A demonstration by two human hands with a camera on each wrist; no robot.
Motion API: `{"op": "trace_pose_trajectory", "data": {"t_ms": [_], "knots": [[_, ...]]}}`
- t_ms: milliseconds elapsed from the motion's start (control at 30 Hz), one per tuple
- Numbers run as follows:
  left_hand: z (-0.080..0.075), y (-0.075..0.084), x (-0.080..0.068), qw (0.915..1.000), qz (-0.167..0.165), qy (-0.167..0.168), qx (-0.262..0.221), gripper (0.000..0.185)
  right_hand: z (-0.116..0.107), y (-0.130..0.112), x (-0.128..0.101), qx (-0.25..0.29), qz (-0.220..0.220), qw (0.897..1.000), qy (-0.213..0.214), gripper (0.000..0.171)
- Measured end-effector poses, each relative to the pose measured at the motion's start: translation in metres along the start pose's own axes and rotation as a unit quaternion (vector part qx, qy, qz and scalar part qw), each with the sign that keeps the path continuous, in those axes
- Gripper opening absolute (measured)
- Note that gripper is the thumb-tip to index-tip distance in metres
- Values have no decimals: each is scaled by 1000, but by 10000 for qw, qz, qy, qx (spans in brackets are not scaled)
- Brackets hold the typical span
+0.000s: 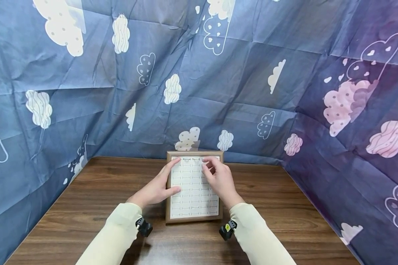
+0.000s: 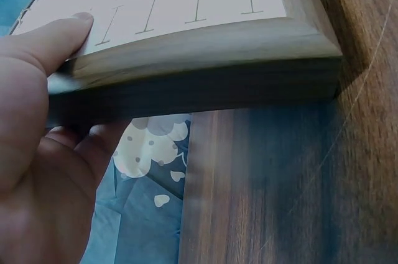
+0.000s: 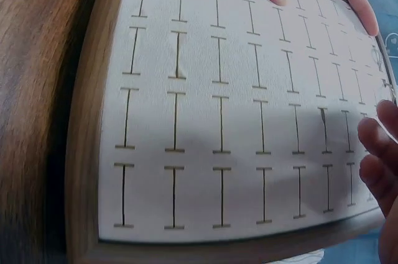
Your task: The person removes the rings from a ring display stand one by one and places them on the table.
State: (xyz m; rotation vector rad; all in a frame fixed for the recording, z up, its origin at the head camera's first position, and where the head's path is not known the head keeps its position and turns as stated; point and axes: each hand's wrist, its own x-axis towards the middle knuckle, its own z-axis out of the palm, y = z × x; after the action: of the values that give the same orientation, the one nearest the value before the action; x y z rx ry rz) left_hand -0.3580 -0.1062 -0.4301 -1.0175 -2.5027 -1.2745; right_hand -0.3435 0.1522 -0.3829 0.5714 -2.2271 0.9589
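Note:
A wood-framed ring display board (image 1: 195, 198) with rows of slots in its white face leans back on the table. My left hand (image 1: 156, 188) grips its left side; the left wrist view shows the thumb (image 2: 68, 34) on the face and other fingers behind the frame. My right hand (image 1: 221, 182) is at the top row, index finger and thumb bent toward a slot. Whatever lies between those fingertips (image 3: 371, 133) is hidden. Left of them, small thin rings (image 1: 186, 159) stand in top slots, also glimpsed at the right edge of the right wrist view.
The board stands on a dark wooden table (image 1: 268, 221), close to its back edge. Behind and beside the table hangs a blue cloth (image 1: 96, 121) printed with clouds. Each wrist carries a small black camera (image 1: 144, 226).

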Motion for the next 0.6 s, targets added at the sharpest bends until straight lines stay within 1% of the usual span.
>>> {"op": "trace_pose_trajectory", "data": {"t_ms": [200, 600], "knots": [[-2, 0, -1, 10000, -53, -36, -46, 99, 8, -8, 6, -178, 218, 9996, -55, 14], [-3, 3, 2, 10000, 5, -44, -4, 100, 17, -13, 13, -630, 322, 9975, -43, 16]]}}
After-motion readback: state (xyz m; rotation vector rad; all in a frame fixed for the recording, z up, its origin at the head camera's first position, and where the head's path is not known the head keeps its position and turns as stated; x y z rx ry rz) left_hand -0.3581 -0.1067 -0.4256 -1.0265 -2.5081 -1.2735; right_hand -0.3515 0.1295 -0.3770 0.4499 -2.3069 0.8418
